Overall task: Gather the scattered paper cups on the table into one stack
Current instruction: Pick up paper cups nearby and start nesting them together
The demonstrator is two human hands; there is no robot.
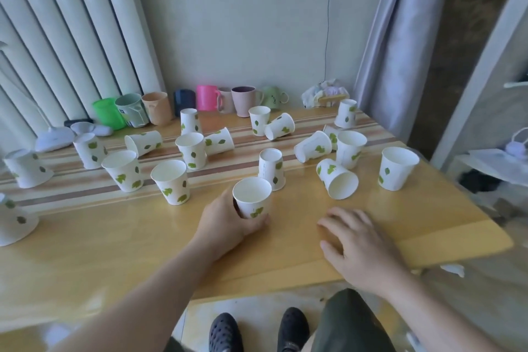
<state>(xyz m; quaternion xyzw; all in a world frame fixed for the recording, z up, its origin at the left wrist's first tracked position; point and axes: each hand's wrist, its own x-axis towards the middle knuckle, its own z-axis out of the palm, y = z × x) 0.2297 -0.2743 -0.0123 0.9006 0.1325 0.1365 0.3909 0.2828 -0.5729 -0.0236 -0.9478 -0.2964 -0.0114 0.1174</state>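
Near the table's (pixel 114 251) front edge, I see my left hand (pixel 228 223) gripping an upright cup (pixel 252 197), fingers curled round its base. My right hand (pixel 357 240) rests flat on the wood, fingers relaxed, holding nothing. Other cups (pixel 171 181) lie scattered behind, some upright, some tipped or inverted; mugs (pixel 207 97) line the wall.

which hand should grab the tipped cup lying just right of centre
Right. The right hand rests open on the table, nearest the tipped cup; the left hand already grips an upright cup.

Small dark lettering on the pale green mug (pixel 273 98), unreadable.
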